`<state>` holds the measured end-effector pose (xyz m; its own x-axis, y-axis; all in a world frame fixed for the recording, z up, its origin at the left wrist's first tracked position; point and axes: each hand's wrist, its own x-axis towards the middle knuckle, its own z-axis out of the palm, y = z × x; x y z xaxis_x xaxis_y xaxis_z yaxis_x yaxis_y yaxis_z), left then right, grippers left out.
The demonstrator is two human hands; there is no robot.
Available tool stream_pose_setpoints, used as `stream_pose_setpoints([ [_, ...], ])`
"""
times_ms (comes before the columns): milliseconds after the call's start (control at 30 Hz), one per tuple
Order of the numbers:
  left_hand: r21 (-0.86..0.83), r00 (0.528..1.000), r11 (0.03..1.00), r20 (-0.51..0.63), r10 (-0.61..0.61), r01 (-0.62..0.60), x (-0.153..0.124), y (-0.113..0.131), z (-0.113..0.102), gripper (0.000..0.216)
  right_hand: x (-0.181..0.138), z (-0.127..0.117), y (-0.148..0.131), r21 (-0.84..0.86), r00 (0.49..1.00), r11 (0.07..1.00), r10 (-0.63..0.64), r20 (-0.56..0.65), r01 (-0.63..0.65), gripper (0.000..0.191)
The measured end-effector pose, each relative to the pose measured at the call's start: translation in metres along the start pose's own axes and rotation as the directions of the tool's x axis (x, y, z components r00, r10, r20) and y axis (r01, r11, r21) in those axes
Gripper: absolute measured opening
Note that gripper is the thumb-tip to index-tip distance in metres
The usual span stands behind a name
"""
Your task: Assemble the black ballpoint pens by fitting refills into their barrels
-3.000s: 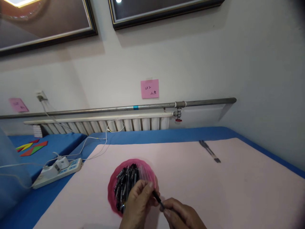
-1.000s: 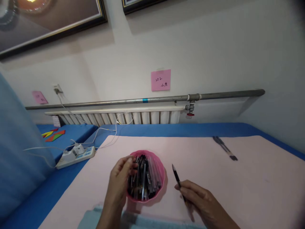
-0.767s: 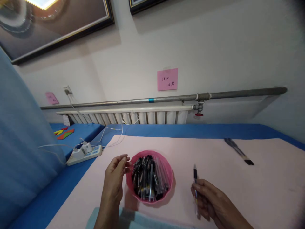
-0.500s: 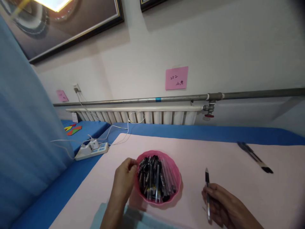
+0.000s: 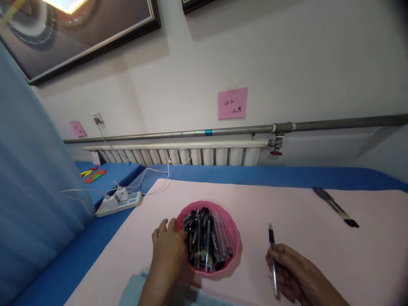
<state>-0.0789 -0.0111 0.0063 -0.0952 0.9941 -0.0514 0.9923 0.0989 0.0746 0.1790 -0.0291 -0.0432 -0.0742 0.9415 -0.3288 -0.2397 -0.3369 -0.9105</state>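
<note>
A pink scalloped basket [image 5: 235, 250] holds many black pen parts [image 5: 194, 233] and clear pen barrels [image 5: 223, 231]. My left hand [image 5: 168, 242] is at the basket's left side, fingers apart over the rim, with the thumb side against the pens inside; its inner fingertips are partly hidden. Off to the right of the basket, my right hand [image 5: 293, 272] grips a pen [image 5: 272, 250] between thumb and fingers. This pen has a clear barrel and a black grip, and its bare tip points up and away from me.
Pens with black ends [image 5: 336, 207] lie together at the right on the pink sheet [image 5: 280, 204]. A power strip [image 5: 119, 204] with plugs and white cables sits at the left on the blue surface [image 5: 95, 238]. Behind stand a radiator [image 5: 216, 156] and a pipe [image 5: 236, 129].
My left hand has shifted from pinching at the rim to spreading its fingers over the basket's left side. My right hand keeps the pen in much the same pose. The view has shifted slightly.
</note>
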Motion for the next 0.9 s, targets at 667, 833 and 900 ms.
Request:
stream_pose_setpoints([
  [667,0.016,0.965,0.992,0.231,0.12,-0.127,0.0012,-0.0022,-0.0031,0.029,-0.0054,0.0072,-0.009,-0.05,0.998,0.998,0.031,-0.053,-0.034,0.026],
  [833,-0.024,0.96,0.991,0.245,0.135,-0.133,-0.0013,-0.0032,-0.0049,0.03,-0.005,0.0082,-0.0081,-0.037,0.998,0.999,0.036,-0.049,-0.038,0.026],
  [900,-0.035,0.962,0.987,0.218,0.162,-0.158,-0.0022,-0.0039,-0.0054,0.029,-0.0053,0.0083,-0.008,-0.041,0.998,0.999,0.023,-0.056,-0.025,0.026],
])
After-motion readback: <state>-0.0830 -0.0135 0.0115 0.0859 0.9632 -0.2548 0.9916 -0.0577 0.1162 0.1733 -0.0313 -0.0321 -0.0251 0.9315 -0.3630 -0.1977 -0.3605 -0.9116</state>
